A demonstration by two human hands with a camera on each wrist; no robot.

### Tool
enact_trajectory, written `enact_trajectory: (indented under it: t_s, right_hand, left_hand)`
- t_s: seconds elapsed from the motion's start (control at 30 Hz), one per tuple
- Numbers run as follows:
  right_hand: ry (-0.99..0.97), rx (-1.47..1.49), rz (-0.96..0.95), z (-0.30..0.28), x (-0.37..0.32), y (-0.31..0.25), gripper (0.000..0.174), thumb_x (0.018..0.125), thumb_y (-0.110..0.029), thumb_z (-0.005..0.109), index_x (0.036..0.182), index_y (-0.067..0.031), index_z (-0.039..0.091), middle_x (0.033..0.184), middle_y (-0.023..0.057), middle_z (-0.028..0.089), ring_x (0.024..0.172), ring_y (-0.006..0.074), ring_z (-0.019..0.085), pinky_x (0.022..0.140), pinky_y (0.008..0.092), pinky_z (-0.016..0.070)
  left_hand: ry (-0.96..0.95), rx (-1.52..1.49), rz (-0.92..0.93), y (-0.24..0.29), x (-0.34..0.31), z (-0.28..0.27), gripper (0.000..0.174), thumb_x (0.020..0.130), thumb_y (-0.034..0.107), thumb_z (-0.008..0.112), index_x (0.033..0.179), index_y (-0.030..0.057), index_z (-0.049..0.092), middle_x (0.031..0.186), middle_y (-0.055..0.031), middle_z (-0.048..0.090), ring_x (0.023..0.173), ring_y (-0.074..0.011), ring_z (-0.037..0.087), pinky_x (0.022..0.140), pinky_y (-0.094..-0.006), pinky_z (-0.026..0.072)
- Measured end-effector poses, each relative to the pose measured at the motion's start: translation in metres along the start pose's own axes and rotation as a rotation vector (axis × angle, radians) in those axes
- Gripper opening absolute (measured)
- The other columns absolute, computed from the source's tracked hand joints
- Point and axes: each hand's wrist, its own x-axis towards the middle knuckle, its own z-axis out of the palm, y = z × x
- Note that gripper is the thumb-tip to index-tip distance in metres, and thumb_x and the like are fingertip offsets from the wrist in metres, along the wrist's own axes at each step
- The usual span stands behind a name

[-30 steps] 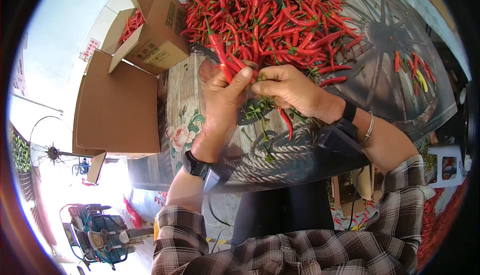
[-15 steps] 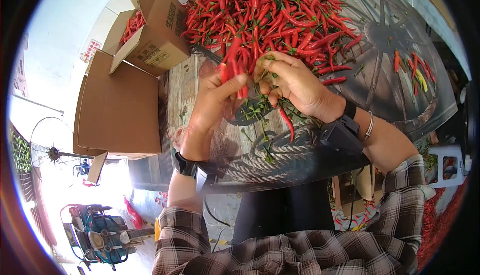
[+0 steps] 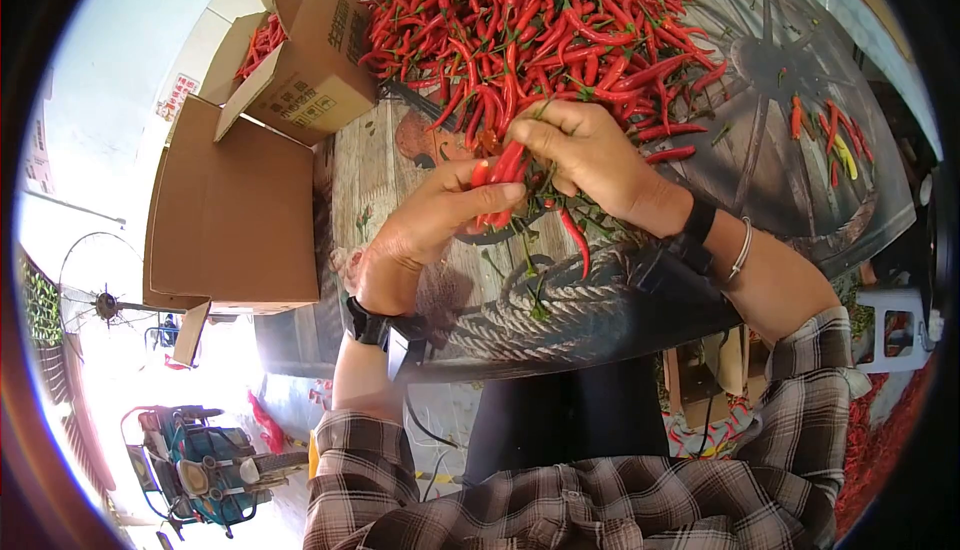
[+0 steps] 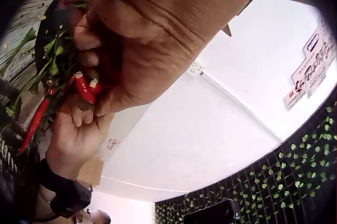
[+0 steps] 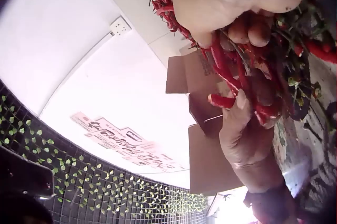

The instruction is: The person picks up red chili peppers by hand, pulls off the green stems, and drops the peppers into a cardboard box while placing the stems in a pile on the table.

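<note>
In the head view my left hand (image 3: 430, 212) grips several red chillies (image 3: 507, 172), thumb across them. My right hand (image 3: 598, 155) meets it, its fingers and thumb pinching the upper ends of those chillies. The left wrist view shows cut chilli ends (image 4: 84, 88) poking out between the left hand (image 4: 152, 34) and the right (image 4: 73, 140). In the right wrist view the chillies (image 5: 224, 66) run from under the right fingers to the left thumb. Green stems (image 3: 530, 250) and one loose red chilli (image 3: 575, 242) lie on the table below the hands.
A large pile of red chillies (image 3: 560, 30) covers the table's far side. To the left stand an open box (image 3: 235, 205) and a second box (image 3: 310, 80) with chillies inside. A few chillies, one yellow (image 3: 848, 158), lie at the right.
My left hand first moved away from the right with its chillies, then came back beside it. The right fingers, spread apart half a second ago, have closed on the chillies' ends.
</note>
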Motion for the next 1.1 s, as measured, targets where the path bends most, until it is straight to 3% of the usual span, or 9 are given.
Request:
enact_trajectory:
  t_s: [0.07, 0.17, 0.37, 0.47, 0.53, 0.73, 0.9, 1.0, 1.1]
  right_hand:
    - [-0.009, -0.020, -0.051, 0.002, 0.000, 0.001, 0.018, 0.092, -0.020, 0.058, 0.089, -0.0025, 0.061, 0.058, -0.0045, 0.047, 0.046, 0.0028, 0.041, 0.041, 0.0213, 0.0318]
    - [0.041, -0.026, -0.092, 0.003, 0.000, -0.001, 0.018, 0.092, -0.020, 0.058, 0.088, -0.0024, 0.061, 0.058, -0.0053, 0.046, 0.045, 0.0023, 0.040, 0.040, 0.0215, 0.0306]
    - [0.047, -0.019, -0.075, -0.002, 0.001, 0.002, 0.018, 0.092, -0.019, 0.058, 0.083, -0.0042, 0.058, 0.058, -0.0058, 0.044, 0.044, 0.0021, 0.036, 0.039, 0.0216, 0.0274]
    - [-0.028, 0.111, 0.058, 0.000, -0.001, -0.003, 0.018, 0.093, -0.020, 0.055, 0.081, -0.0065, 0.056, 0.056, -0.0065, 0.041, 0.043, 0.0016, 0.033, 0.039, 0.0214, 0.0252]
    - [-0.057, 0.366, 0.163, 0.002, -0.003, -0.007, 0.016, 0.095, -0.020, 0.053, 0.084, -0.0087, 0.055, 0.056, -0.0070, 0.039, 0.042, 0.0018, 0.030, 0.038, 0.0206, 0.0230]
    - [-0.170, 0.573, 0.229, 0.002, -0.003, 0.000, 0.015, 0.096, -0.021, 0.051, 0.087, -0.0090, 0.056, 0.056, -0.0062, 0.042, 0.041, 0.0025, 0.030, 0.037, 0.0206, 0.0231]
    - [-0.147, 0.553, 0.251, 0.002, -0.005, -0.005, 0.015, 0.095, -0.020, 0.052, 0.087, -0.0082, 0.056, 0.056, -0.0057, 0.043, 0.041, 0.0030, 0.031, 0.038, 0.0210, 0.0256]
    - [-0.126, 0.492, 0.194, -0.001, -0.002, -0.004, 0.016, 0.094, -0.020, 0.053, 0.087, -0.0072, 0.057, 0.057, -0.0049, 0.045, 0.043, 0.0029, 0.033, 0.039, 0.0203, 0.0276]
    - [-0.102, 0.302, 0.094, 0.000, -0.002, -0.011, 0.018, 0.093, -0.021, 0.055, 0.083, -0.0059, 0.057, 0.058, -0.0043, 0.046, 0.045, 0.0037, 0.038, 0.041, 0.0212, 0.0308]
  left_hand:
    - [0.049, -0.200, -0.016, -0.002, 0.002, 0.010, 0.015, 0.087, 0.021, 0.066, 0.089, 0.0071, 0.063, 0.071, 0.0033, 0.056, 0.058, -0.0038, 0.047, 0.053, -0.0199, 0.0356]
    - [0.010, -0.256, -0.021, -0.005, 0.005, 0.004, 0.018, 0.088, 0.024, 0.065, 0.091, 0.0066, 0.062, 0.071, 0.0033, 0.056, 0.057, -0.0036, 0.047, 0.053, -0.0202, 0.0357]
    - [0.052, -0.070, -0.056, -0.006, 0.004, 0.009, 0.025, 0.089, 0.026, 0.063, 0.100, 0.0030, 0.061, 0.076, 0.0024, 0.058, 0.064, -0.0039, 0.051, 0.059, -0.0190, 0.0396]
    - [0.055, -0.075, 0.043, -0.002, 0.001, 0.015, 0.031, 0.090, 0.029, 0.063, 0.104, 0.0017, 0.061, 0.079, 0.0020, 0.058, 0.067, -0.0041, 0.050, 0.061, -0.0189, 0.0392]
    - [0.014, -0.064, 0.071, 0.000, 0.000, 0.013, 0.032, 0.090, 0.030, 0.062, 0.105, 0.0015, 0.061, 0.080, 0.0023, 0.057, 0.069, -0.0043, 0.049, 0.062, -0.0195, 0.0390]
    - [-0.142, 0.053, 0.134, -0.005, -0.002, -0.001, 0.030, 0.093, 0.031, 0.058, 0.103, 0.0035, 0.060, 0.078, 0.0044, 0.053, 0.070, -0.0042, 0.046, 0.062, -0.0208, 0.0377]
    - [-0.171, 0.197, 0.175, -0.003, -0.002, 0.003, 0.028, 0.095, 0.030, 0.054, 0.105, 0.0049, 0.060, 0.075, 0.0058, 0.050, 0.068, -0.0028, 0.043, 0.058, -0.0199, 0.0364]
    - [-0.072, 0.243, 0.256, -0.005, 0.001, 0.011, 0.026, 0.096, 0.029, 0.053, 0.103, 0.0045, 0.059, 0.073, 0.0045, 0.053, 0.065, -0.0032, 0.046, 0.055, -0.0206, 0.0376]
    - [-0.057, 0.038, 0.192, -0.005, 0.003, 0.012, 0.025, 0.096, 0.028, 0.052, 0.100, 0.0042, 0.059, 0.072, 0.0024, 0.056, 0.061, -0.0045, 0.049, 0.052, -0.0210, 0.0382]
